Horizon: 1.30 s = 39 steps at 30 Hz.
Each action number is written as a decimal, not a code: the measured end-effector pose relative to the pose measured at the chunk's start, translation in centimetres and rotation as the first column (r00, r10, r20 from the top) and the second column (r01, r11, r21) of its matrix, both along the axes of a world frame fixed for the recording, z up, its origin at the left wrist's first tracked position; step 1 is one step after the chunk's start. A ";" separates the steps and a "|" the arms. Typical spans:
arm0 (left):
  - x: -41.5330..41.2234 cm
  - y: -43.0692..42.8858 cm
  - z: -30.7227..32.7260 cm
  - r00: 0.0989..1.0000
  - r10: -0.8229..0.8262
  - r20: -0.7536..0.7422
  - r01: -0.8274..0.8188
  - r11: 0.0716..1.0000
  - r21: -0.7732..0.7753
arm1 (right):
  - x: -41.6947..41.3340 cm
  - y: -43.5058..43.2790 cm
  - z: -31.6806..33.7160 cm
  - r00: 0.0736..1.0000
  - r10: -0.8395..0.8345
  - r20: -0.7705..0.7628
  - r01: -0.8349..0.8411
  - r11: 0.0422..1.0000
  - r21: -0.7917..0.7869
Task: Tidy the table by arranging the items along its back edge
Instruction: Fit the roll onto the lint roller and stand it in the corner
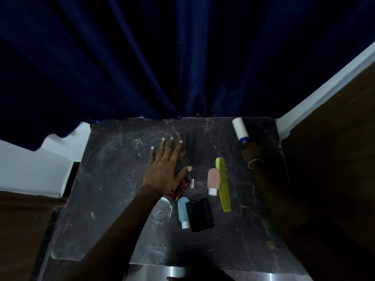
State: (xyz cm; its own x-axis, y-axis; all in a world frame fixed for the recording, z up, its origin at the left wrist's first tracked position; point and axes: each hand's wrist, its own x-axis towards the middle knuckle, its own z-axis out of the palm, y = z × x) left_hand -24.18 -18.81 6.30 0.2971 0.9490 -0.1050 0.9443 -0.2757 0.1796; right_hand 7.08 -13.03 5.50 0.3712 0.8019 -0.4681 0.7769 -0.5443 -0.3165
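My right grip (250,150) was closed around the base of the white bottle (240,129) at the tabletop's (113,179) back right corner; my left hand (165,169) lay open and flat, holding nothing.

The bottle stood tilted, close to the side edge, so I judged a careless release could tip it or roll it off. Nearer me than the bottle lay the green comb (223,184) touching the pink bottle (213,180), then the blue bottle (183,210), black pouch (199,214), glass dish (161,210), small silver tube (193,183) and red tube (178,190) partly under my left wrist. Dragging that hand back could have scattered them.
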 end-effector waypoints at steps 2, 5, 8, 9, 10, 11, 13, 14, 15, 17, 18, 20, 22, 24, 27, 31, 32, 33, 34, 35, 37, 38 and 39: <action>-0.2 -0.2 0.1 1.000 0.004 0.004 -0.004 1.000 0.002 | -1.3 0.0 -0.4 1.000 -0.016 -0.010 0.016 1.000 0.006; -0.4 -0.5 0.1 1.000 0.011 0.009 -0.011 1.000 -0.007 | -3.3 -0.2 -0.8 0.997 0.049 -0.057 -0.047 0.998 0.038; -0.6 -1.0 0.1 1.000 0.014 0.004 -0.014 1.000 -0.010 | -4.8 -0.8 -1.2 0.988 0.143 -0.060 -0.141 0.989 0.038; -0.6 -1.2 0.1 1.000 0.017 0.005 -0.017 1.000 -0.006 | -5.3 -1.1 -1.3 0.982 0.183 -0.056 -0.182 0.983 0.027; -0.6 -1.3 0.1 1.000 0.020 0.006 -0.020 1.000 -0.008 | -5.8 -1.3 -1.3 0.974 0.220 -0.052 -0.219 0.976 0.015; -0.5 -1.4 0.2 1.000 0.022 0.005 -0.021 1.000 -0.016 | -6.1 -1.5 -1.4 0.970 0.240 -0.046 -0.240 0.971 0.006; -0.3 -1.5 0.2 1.000 0.016 -0.004 -0.016 0.999 -0.039 | -6.4 -1.7 -1.5 0.969 0.243 -0.054 -0.243 0.970 0.008; -0.2 -1.5 0.1 1.000 0.008 -0.005 -0.008 0.999 -0.049 | -6.4 -1.6 -1.5 0.971 0.231 -0.067 -0.230 0.973 0.022; 0.0 -1.4 0.1 1.000 -0.001 -0.002 0.001 0.999 -0.054 | -6.3 -1.5 -1.4 0.973 0.212 -0.087 -0.210 0.977 0.028; 0.3 -1.1 -0.1 1.000 -0.020 0.002 0.020 0.998 -0.063 | -5.9 -1.5 -1.5 0.974 0.184 -0.131 -0.178 0.982 0.056; 0.4 -0.8 -0.3 1.000 -0.027 0.000 0.027 0.997 -0.071 | -5.8 -1.6 -1.5 0.971 0.182 -0.152 -0.173 0.982 0.071; 0.9 0.2 -0.9 0.999 -0.049 -0.003 0.048 0.994 -0.102 | -5.4 -2.0 -1.4 0.966 0.179 -0.187 -0.163 0.982 0.097; 1.7 1.4 -1.3 0.997 -0.073 -0.002 0.073 0.989 -0.125 | -4.8 -2.4 -1.4 0.959 0.187 -0.214 -0.162 0.978 0.129; 2.9 2.8 -1.5 0.994 -0.107 0.007 0.107 0.986 -0.128 | -3.9 -2.7 -1.2 0.951 0.182 -0.249 -0.146 0.977 0.158; 5.2 4.9 -1.4 0.984 -0.172 0.042 0.175 0.983 -0.062 | -2.6 -3.2 -0.6 0.942 0.188 -0.278 -0.135 0.971 0.198; 8.9 7.4 -1.0 0.963 -0.260 0.073 0.259 0.966 0.021 | -0.4 -3.3 1.1 0.942 0.266 -0.205 -0.217 0.948 0.234; 9.9 7.9 -0.9 0.955 -0.280 0.093 0.279 0.960 0.028 | 0.2 -3.2 1.6 0.939 0.301 -0.169 -0.258 0.937 0.235; 10.8 8.3 -0.9 0.949 -0.294 0.112 0.292 0.956 0.031 | 0.8 -3.0 2.2 0.934 0.328 -0.140 -0.292 0.929 0.229; 11.6 8.8 -0.9 0.945 -0.300 0.127 0.298 0.954 0.037 | 1.4 -2.7 2.7 0.930 0.349 -0.116 -0.317 0.921 0.227; 12.3 9.2 -1.0 0.944 -0.300 0.140 0.296 0.954 0.048 | 1.9 -2.4 3.3 0.927 0.361 -0.098 -0.331 0.914 0.235; 13.5 10.1 -1.4 0.939 -0.293 0.178 0.287 0.956 0.061 | 3.0 -1.6 4.2 0.931 0.358 -0.076 -0.327 0.906 0.268; 14.1 10.5 -1.7 0.936 -0.286 0.204 0.281 0.958 0.056 | 3.6 -1.2 4.6 0.933 0.352 -0.066 -0.321 0.903 0.285; 14.6 10.9 -1.9 0.933 -0.276 0.232 0.274 0.961 0.041 | 4.2 -0.8 4.9 0.936 0.347 -0.064 -0.313 0.900 0.304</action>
State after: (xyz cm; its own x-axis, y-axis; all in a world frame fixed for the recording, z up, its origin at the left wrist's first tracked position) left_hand -9.57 -7.93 4.36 0.5617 0.8273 0.0060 0.7632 -0.5209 0.3823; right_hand 11.26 -13.87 10.43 0.0203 0.9741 -0.2252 0.8457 -0.1369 -0.5159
